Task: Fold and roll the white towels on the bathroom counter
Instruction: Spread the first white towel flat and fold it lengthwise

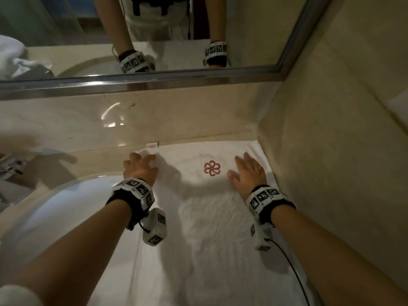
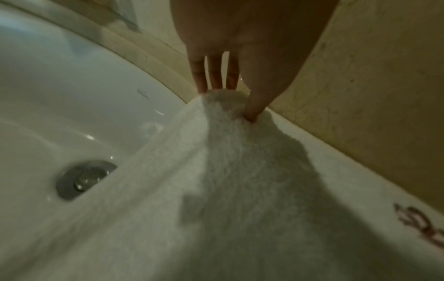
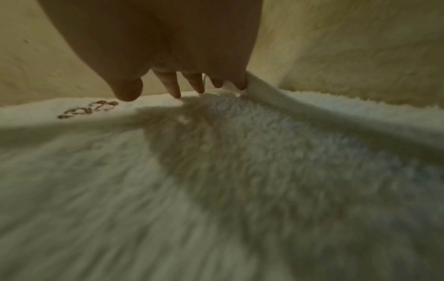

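A white towel (image 1: 209, 217) with a red embroidered logo (image 1: 212, 168) lies spread flat on the counter, running from the back wall toward me. My left hand (image 1: 143, 159) is at the towel's far left corner. In the left wrist view the thumb (image 2: 252, 112) digs into the towel (image 2: 216, 209) and the fingers (image 2: 216, 76) sit behind the raised corner, pinching it. My right hand (image 1: 242, 166) lies flat on the towel to the right of the logo, fingers straight. The right wrist view shows those fingertips (image 3: 175, 89) touching the towel (image 3: 216, 190) near its far edge.
A white sink basin (image 1: 55, 206) with a metal drain (image 2: 84, 178) borders the towel's left edge. A beige side wall (image 1: 331, 151) runs close along the towel's right edge. A mirror (image 1: 66, 29) hangs above the backsplash. Blurred small items (image 1: 8, 166) sit far left.
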Motion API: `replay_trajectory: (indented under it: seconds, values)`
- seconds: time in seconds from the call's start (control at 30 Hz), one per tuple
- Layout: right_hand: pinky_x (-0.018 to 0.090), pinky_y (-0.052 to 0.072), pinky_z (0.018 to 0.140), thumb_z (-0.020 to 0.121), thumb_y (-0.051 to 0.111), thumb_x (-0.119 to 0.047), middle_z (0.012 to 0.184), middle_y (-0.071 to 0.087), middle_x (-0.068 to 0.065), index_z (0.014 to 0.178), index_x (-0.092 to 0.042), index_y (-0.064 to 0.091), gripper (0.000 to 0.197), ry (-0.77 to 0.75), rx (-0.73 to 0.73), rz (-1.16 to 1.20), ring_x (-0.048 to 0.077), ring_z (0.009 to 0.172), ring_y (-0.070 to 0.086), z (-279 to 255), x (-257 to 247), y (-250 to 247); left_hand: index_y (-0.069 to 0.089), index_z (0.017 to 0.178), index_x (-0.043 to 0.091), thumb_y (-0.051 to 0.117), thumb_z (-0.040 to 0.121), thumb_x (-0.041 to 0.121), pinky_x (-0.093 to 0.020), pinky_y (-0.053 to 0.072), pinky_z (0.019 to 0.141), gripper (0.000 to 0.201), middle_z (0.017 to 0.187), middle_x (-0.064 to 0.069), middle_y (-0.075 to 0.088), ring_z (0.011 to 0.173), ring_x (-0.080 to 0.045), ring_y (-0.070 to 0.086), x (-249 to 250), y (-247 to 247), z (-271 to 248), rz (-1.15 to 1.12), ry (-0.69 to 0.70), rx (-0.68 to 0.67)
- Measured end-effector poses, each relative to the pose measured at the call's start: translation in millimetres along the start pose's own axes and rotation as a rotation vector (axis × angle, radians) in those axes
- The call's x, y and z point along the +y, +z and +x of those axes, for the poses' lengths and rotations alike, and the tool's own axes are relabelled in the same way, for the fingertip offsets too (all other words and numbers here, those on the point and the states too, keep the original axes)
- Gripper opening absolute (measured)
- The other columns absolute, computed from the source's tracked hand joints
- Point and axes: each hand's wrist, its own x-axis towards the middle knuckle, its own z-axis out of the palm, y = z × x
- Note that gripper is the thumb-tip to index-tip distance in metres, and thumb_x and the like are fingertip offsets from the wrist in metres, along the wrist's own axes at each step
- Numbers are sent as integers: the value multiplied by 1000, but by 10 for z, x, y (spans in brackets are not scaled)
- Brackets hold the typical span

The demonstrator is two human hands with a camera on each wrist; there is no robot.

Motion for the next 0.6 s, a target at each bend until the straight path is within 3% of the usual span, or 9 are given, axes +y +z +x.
replay_trajectory:
  seconds: [0.13,0.33,0.4,0.5,0.6]
  values:
    - [38,0,119,97,30,-48,159,-2,6,149,-19,10,63,126,-11,13,25,146,-5,118,103,-180,53,123,19,45,91,16,-39,41,97,34,125,-15,46,112,-38,51,34,-30,82,-53,41,-1]
    - [31,3,119,100,28,-41,159,-2,7,149,-11,12,60,92,-71,15,23,147,-3,313,72,-259,56,118,7,46,89,7,-42,41,96,31,124,-20,43,110,-41,51,-228,-246,194,-65,0,160]
    - [29,7,118,100,31,-35,158,5,9,147,-8,19,56,112,-39,61,24,146,4,377,58,-276,54,121,9,43,89,7,-43,41,96,33,123,-20,43,109,-41,51,-325,-270,217,-62,-29,138]
    - [33,22,115,97,40,-24,150,26,16,140,-6,35,47,185,143,27,31,138,25,466,55,-287,40,131,11,48,91,16,-45,40,98,41,128,-22,43,114,-42,49,-379,-273,226,-125,-111,110]
    - [34,32,108,97,41,-21,146,32,18,145,-9,26,52,283,33,43,32,133,35,489,-12,-360,39,130,5,53,90,22,-44,39,98,45,129,-24,48,118,-41,48,-395,-281,284,-166,-161,113]
